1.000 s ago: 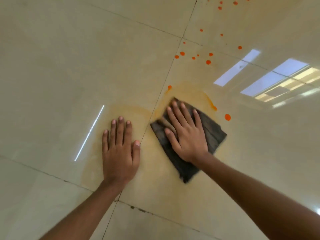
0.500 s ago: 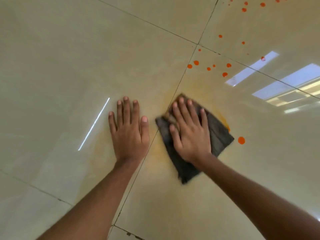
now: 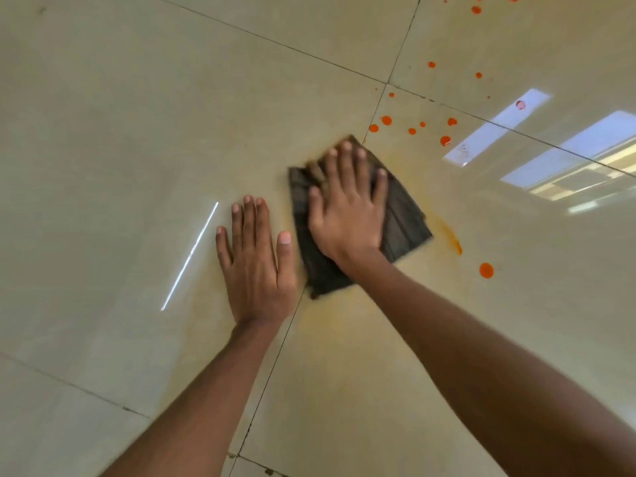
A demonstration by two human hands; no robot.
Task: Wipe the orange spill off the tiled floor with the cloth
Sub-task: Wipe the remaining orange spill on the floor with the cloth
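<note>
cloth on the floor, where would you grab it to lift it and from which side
Take the dark grey folded cloth at its free right corner, coming from the right. It lies flat on the beige tiled floor, and the right hand presses its middle, so only the edges are exposed.

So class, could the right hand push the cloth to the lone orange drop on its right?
Probably yes: bare floor lies between the cloth, under the right hand, and that drop.

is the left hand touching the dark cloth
Apart. The head view shows a thin strip of tile between the left hand's thumb and the dark folded cloth; only the right hand presses it.
</note>
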